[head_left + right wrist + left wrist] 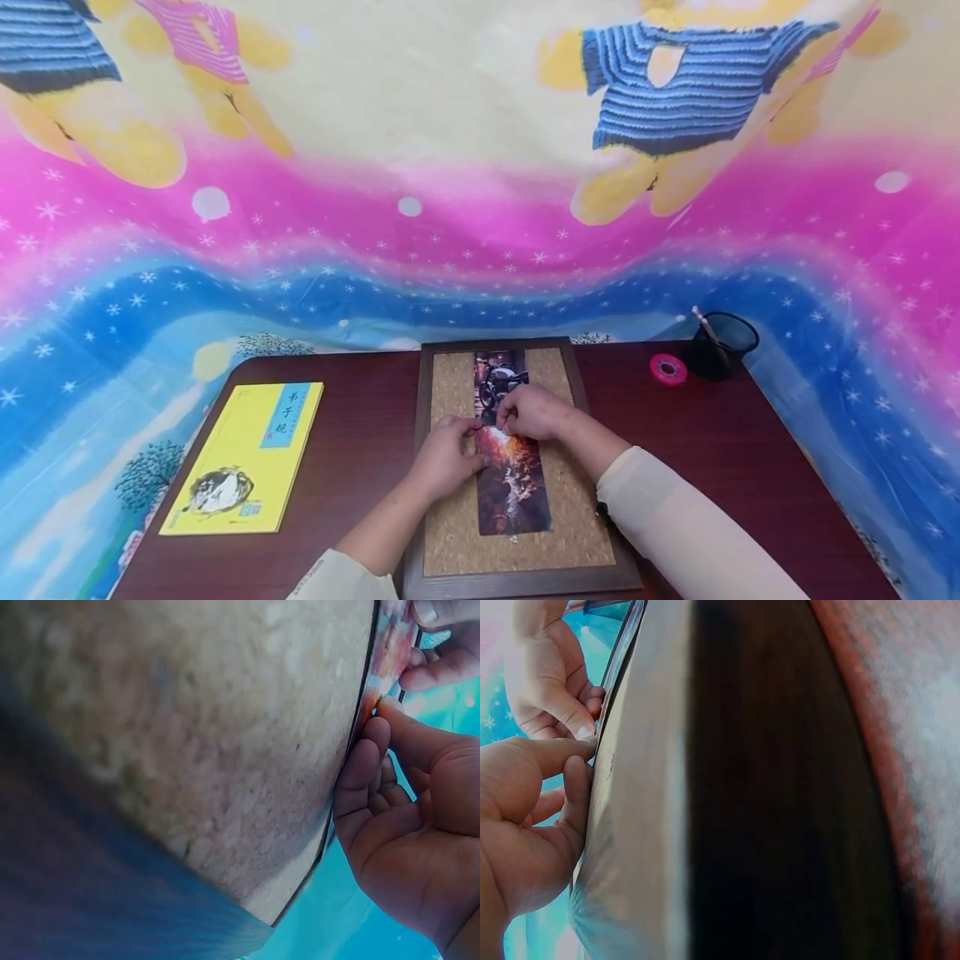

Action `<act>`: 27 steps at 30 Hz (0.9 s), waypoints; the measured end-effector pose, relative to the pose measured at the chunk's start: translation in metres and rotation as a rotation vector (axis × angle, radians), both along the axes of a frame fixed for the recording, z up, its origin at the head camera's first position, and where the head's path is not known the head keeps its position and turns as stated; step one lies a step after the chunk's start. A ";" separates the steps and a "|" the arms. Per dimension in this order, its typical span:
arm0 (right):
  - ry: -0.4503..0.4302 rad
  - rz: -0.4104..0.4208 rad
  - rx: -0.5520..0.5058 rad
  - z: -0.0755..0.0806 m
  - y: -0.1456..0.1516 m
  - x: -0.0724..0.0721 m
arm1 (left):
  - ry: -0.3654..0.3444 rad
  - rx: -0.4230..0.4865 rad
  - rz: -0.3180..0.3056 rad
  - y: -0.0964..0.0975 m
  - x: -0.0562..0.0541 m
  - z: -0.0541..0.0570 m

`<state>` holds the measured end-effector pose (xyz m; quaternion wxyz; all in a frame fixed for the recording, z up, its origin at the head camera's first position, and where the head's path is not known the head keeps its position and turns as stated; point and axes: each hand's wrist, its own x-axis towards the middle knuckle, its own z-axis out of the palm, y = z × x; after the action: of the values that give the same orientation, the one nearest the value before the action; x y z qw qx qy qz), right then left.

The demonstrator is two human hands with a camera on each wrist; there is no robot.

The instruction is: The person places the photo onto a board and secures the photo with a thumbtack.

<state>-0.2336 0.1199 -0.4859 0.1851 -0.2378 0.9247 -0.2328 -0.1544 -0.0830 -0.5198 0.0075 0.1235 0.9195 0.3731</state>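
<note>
A long printed picture (513, 492), a motorcycle in its upper part and a fiery orange glow lower down, lies on a framed cork board (577, 517). My left hand (446, 458) rests at the picture's left edge, its index finger extended and the thumb lower, both touching the surface. Over the middle of the picture, my right hand (534, 412) has thumb and index finger drawn together in a pinch against it. A small pale spot shows at those fingertips in the right wrist view; I cannot tell what it is.
A yellow book (240, 458) lies to the left on the dark reddish table (360, 400). Back right stand a black mesh pen holder (712, 354) with a pale stick in it and a round pink disc (668, 369). Patterned cloth (450, 275) hangs round the table.
</note>
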 end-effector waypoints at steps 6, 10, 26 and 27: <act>0.009 -0.001 0.018 0.000 -0.002 0.002 | -0.008 0.011 -0.006 0.001 -0.001 0.000; -0.001 0.005 0.008 0.000 -0.003 0.001 | -0.011 -0.003 -0.012 0.000 -0.002 0.001; 0.042 -0.018 -0.129 0.003 0.020 0.012 | -0.002 -0.024 -0.010 -0.008 -0.002 0.016; 0.046 -0.017 -0.139 0.003 0.023 0.012 | 0.007 -0.027 -0.008 -0.010 -0.002 0.016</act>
<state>-0.2213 0.1426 -0.4827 0.1451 -0.2475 0.9123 -0.2924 -0.1566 -0.0928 -0.5036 0.0076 0.1283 0.9239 0.3604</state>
